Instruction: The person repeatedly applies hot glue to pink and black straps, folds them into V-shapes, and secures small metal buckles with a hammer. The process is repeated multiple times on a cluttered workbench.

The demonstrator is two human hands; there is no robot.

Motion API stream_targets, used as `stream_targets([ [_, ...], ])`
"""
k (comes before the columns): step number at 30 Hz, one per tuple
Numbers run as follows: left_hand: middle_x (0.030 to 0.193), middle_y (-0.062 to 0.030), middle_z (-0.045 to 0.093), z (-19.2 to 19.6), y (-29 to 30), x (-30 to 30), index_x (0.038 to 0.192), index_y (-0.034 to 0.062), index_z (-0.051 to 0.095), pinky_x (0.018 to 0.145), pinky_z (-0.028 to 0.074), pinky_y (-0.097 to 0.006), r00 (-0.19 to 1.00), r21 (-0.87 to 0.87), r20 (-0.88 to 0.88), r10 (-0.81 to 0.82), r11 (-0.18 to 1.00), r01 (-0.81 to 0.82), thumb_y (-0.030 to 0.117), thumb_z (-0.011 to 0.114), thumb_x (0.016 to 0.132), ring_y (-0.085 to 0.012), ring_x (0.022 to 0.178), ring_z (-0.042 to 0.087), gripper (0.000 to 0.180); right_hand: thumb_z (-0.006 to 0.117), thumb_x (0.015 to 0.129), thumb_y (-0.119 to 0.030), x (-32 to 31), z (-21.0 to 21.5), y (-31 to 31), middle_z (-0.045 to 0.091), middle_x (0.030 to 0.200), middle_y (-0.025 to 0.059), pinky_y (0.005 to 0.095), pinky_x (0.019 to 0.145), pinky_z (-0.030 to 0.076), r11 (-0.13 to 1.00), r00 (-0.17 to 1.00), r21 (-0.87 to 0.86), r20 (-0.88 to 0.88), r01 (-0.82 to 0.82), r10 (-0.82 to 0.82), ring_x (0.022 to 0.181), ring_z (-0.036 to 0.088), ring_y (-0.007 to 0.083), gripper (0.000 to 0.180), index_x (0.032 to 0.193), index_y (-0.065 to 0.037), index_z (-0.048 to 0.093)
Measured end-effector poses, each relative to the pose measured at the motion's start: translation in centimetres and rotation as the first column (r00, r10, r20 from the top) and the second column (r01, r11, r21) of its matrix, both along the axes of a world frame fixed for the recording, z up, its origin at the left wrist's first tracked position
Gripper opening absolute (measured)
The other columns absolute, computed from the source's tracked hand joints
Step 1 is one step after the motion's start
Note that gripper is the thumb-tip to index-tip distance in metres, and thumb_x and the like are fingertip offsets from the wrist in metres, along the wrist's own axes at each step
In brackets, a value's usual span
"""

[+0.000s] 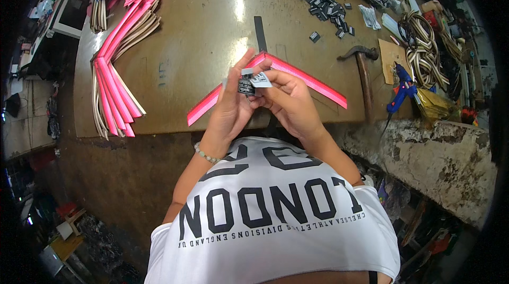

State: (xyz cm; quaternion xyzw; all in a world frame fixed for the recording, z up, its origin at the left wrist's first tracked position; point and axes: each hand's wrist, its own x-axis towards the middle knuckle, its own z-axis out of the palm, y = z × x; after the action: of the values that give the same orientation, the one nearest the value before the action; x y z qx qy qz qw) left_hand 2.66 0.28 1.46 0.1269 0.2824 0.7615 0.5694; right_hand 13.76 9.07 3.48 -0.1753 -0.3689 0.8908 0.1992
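Operating from a distance, I am observing both hands working close together above a glossy brown tabletop (204, 29). My left hand (228, 103) is clamping a small black rectangular label with pale print (246, 88) between thumb and fingers. My right hand (291, 96) is pinching a thin white flap with dark marks (261, 79) just beside that label; I am unable to tell whether the two are joined. Both are sitting above the near part of the tabletop, in front of the wearer's white shirt (275, 252).

Below the hands, a bright pink V-shaped strip with ribbed edges (318, 87) is lying with its peak pointing away from the wearer. A flat dark grey strip (259, 32) is extending beyond that peak. To the right, a wooden-handled hammer (365, 85) is resting near a blue glue gun (404, 89). Loose small black tags (334, 14) are lying scattered toward the far side. On the left, a bundle of bent pink strips (112, 72) is occupying the tabletop's edge.
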Motion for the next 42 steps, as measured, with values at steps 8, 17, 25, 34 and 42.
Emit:
stream_targets([
  [8,0.091,-0.0024,0.057,0.9,0.4,-1.1,0.138,0.0017,0.044,0.064,0.047,-0.023,0.951,-0.102,-0.179,0.251,0.957,-0.272,0.029,0.044,0.106,-0.0094,0.075,0.054,0.042,0.058,0.099,-0.012,0.3,0.1,1.0,0.067,0.094,0.0111,0.0286,0.075,0.058,0.993,0.993,0.102,0.104,-0.065,0.054,0.082,0.069,0.0166,0.014,0.101,0.002,0.059],
  [17,0.083,0.003,0.06,1.0,-1.9,-1.8,0.097,0.0011,0.066,0.063,0.041,-0.018,0.71,-0.348,-0.684,-0.166,0.93,-0.117,0.019,0.073,0.089,-0.0029,0.071,0.051,0.02,0.065,0.095,-0.013,1.6,0.4,3.6,0.068,0.086,0.0079,0.0242,0.067,0.054,0.9,0.94,0.307,0.239,-0.31,0.242,0.074,0.066,0.0114,0.018,0.1,0.003,0.061],
  [25,0.079,0.0016,0.066,1.4,-1.5,-0.8,0.092,-0.001,0.073,0.062,0.042,-0.018,0.683,-0.305,-0.73,0.027,0.881,-0.361,0.016,0.075,0.089,-0.0022,0.069,0.053,0.018,0.068,0.092,-0.007,1.4,1.0,1.9,0.068,0.094,0.0084,0.0233,0.069,0.055,0.953,0.978,0.286,0.206,-0.104,0.045,0.076,0.066,0.0098,0.023,0.11,0.006,0.063],
  [34,0.077,0.0037,0.064,1.4,-1.9,-1.3,0.095,-0.0004,0.075,0.058,0.038,-0.018,0.659,-0.334,-0.748,-0.08,0.903,-0.269,0.015,0.078,0.085,-0.0012,0.066,0.046,0.019,0.068,0.09,-0.001,1.9,0.6,2.3,0.069,0.094,0.0119,0.0243,0.073,0.057,0.913,0.951,0.371,0.306,-0.17,0.053,0.081,0.068,0.0135,0.022,0.11,0.008,0.063],
  [42,0.077,0.0037,0.065,1.3,-1.8,-1.1,0.094,-0.0005,0.075,0.058,0.037,-0.017,0.698,-0.337,-0.715,-0.036,0.893,-0.299,0.014,0.078,0.084,-0.0014,0.066,0.046,0.018,0.071,0.09,-0.008,2.1,0.1,2.6,0.069,0.088,0.009,0.024,0.07,0.056,0.955,0.963,0.278,0.267,-0.099,0.022,0.078,0.067,0.013,0.022,0.104,0.008,0.065],
])
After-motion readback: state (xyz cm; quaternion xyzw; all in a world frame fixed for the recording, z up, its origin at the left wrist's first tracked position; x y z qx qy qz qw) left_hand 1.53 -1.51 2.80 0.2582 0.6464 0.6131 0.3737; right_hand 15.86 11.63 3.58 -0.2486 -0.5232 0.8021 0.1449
